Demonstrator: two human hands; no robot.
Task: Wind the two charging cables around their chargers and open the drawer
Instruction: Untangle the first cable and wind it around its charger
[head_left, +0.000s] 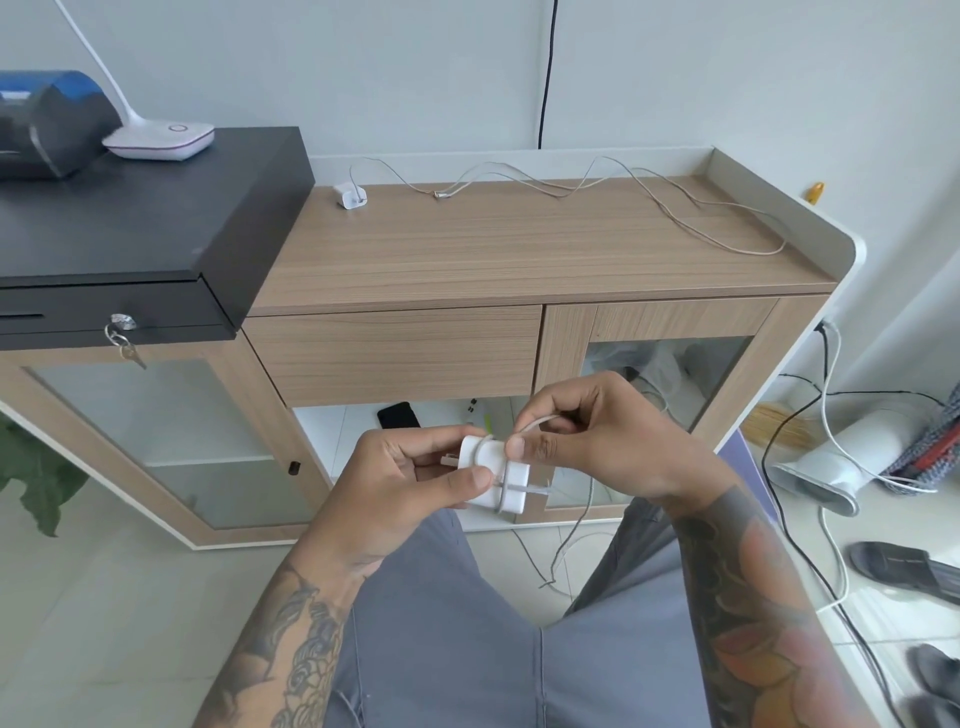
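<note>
My left hand (410, 470) grips a white charger (506, 478) in front of the cabinet, above my lap. A pale cable (571, 535) loops around the charger once or twice, and its loose end hangs down to the floor between my knees. My right hand (592, 436) pinches that cable just above the charger. A second, smaller white charger (349, 195) lies at the back left of the wooden top (519, 244), its long cable (675, 208) strewn unwound across the top to the right. The wooden drawer (395, 353) under the top is closed.
A black cash drawer (130, 234) with keys (122, 338) sits at left, bearing a white lamp base (161, 139). A black phone (399, 414) lies on the open shelf below the drawer. Cords, a white appliance (841, 457) and sandals (909, 569) lie on the floor at right.
</note>
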